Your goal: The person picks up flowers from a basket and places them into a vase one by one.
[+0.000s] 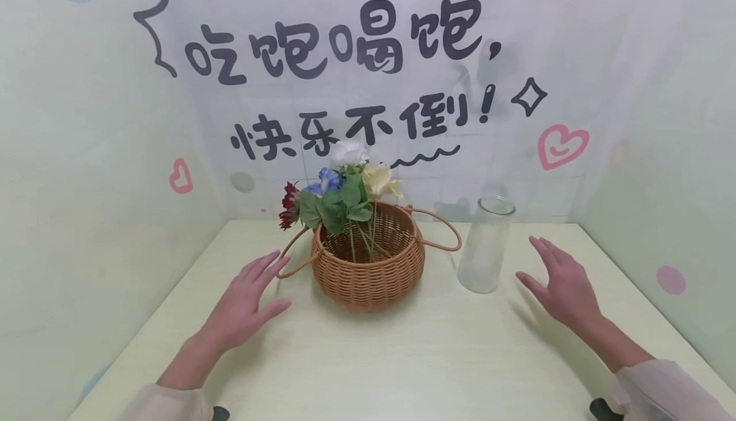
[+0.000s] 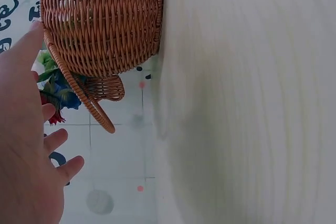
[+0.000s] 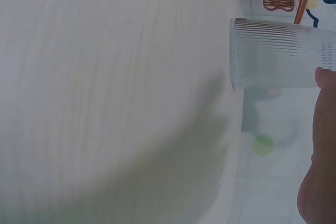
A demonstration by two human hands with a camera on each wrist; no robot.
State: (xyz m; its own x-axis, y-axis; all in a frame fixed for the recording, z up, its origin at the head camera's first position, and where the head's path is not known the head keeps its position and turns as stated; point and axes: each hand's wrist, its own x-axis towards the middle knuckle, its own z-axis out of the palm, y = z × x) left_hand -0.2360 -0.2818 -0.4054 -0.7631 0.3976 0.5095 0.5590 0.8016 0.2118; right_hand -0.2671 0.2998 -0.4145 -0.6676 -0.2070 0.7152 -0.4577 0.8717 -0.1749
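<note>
"What are the hands doing?"

"They're hovering well apart over the pale, wood-grained table (image 1: pixel 402 363), gripping nothing. The left hand (image 1: pixel 244 303) is extending its fingers, its thumb standing away from them. The right hand (image 1: pixel 566 287) is holding its fingers straight too, its thumb pointing inward."

"What's sitting nearest the left one?"

"The looped handle (image 2: pixel 79 93) of a round, brown wicker basket (image 1: pixel 370 283) is lying right by its fingertips; I can't tell whether they're touching. The basket itself is resting between the hands, nearer the left."

"And by the right?"

"A tall, clear, ribbed glass vase (image 1: pixel 484 252) is standing upright just beside its thumb, slightly apart."

"Which flowers am I seeing?"

"A dark red bloom (image 1: pixel 289 205), a blue one (image 1: pixel 329 179), a white one (image 1: pixel 348 152) and a pale yellow one (image 1: pixel 381 181) are leaning from the basket, beyond the left hand, among green leaves (image 1: pixel 333 213)."

"Farther out?"

"Past both hands, a white wall (image 1: pixel 270 204) is carrying black Chinese lettering (image 1: pixel 379 36)."
</note>
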